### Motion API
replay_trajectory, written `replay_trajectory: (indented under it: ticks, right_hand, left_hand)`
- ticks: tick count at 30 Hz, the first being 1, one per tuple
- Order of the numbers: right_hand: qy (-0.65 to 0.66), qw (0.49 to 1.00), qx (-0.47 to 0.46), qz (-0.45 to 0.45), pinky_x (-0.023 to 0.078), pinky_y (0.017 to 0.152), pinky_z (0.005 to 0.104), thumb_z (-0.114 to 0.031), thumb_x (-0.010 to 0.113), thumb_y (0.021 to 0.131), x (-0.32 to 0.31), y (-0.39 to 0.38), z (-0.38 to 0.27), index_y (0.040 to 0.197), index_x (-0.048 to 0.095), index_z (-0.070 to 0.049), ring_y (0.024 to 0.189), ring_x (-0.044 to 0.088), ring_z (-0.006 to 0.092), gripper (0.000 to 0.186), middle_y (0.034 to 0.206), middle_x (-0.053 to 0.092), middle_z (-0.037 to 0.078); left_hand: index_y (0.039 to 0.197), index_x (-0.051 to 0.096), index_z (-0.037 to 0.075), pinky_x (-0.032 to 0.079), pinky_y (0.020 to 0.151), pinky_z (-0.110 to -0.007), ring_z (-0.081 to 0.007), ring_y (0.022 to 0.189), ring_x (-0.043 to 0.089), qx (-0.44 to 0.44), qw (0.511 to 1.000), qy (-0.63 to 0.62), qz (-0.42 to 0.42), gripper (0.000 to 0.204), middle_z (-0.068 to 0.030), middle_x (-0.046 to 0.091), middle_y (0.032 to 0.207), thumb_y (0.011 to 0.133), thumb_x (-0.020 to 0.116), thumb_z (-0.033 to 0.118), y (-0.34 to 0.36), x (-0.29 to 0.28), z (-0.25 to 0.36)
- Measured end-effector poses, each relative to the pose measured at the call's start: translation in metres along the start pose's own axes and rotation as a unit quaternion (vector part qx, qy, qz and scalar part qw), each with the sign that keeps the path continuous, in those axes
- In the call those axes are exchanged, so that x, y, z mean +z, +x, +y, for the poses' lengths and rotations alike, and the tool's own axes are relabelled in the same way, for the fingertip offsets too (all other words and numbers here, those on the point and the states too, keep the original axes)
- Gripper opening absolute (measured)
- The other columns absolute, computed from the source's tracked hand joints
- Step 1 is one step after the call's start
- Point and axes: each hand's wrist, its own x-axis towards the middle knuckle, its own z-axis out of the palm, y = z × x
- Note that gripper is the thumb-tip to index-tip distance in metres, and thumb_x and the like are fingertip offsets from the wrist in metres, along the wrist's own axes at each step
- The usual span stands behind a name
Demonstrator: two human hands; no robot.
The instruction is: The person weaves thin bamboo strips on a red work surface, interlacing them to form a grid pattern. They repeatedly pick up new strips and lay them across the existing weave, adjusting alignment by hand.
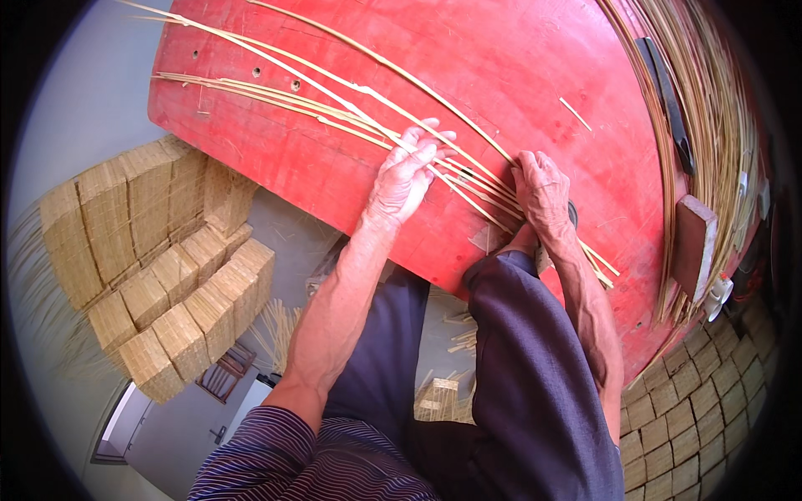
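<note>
Several long, pale bamboo-like strips [309, 83] run across a red board [317, 175] from the upper left toward my legs. My left hand [405, 175] is turned palm up near the board's front edge, with strips passing between its thumb and partly stretched fingers. Just to the right, my right hand [541, 185] is closed in a pinch on the end of one strip. The shoe [572, 214] under my right forearm rests on the board, mostly hidden. Strip ends [601, 265] come out beyond that forearm.
A thick bundle of long strips [723, 125] lies along the board's right side, with a dark blade-like tool [664, 96], a rectangular block [693, 246] and a white cup-like object [718, 296] beside it. Tied bundles [150, 275] are stacked at left; more blocks [693, 409] lie lower right.
</note>
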Motion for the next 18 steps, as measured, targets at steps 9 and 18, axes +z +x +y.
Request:
replay_trajectory:
  ticks: [9, 18]
  right_hand:
    - [0.015, 0.999, -0.005, -0.029, 0.050, 0.067, 0.0455, -0.006, 0.064, 0.084, -0.003, 0.003, 0.006, 0.090, 0.058, -0.006, 0.078, 0.062, 0.0352, 0.009, 0.078, 0.058, 0.014]
    - [0.200, 0.973, 0.117, -0.003, 0.054, 0.069, 0.0365, -0.002, 0.066, 0.087, -0.018, 0.002, 0.011, 0.100, 0.065, -0.001, 0.081, 0.070, 0.0307, 0.013, 0.086, 0.069, 0.018]
  left_hand:
    - [0.127, 0.059, 0.003, 0.054, 0.092, -0.036, -0.0214, 0.102, 0.067, 0.046, 0.989, 0.137, 0.026, 0.029, -0.0142, 0.069, 0.112, 0.100, 0.059, 0.015, 0.000, -0.004, 0.009]
    - [0.134, 0.053, 0.001, 0.047, 0.103, -0.040, -0.0282, 0.113, 0.063, 0.036, 0.994, 0.102, -0.030, 0.039, -0.0179, 0.064, 0.123, 0.097, 0.059, 0.013, -0.012, 0.001, 0.020]
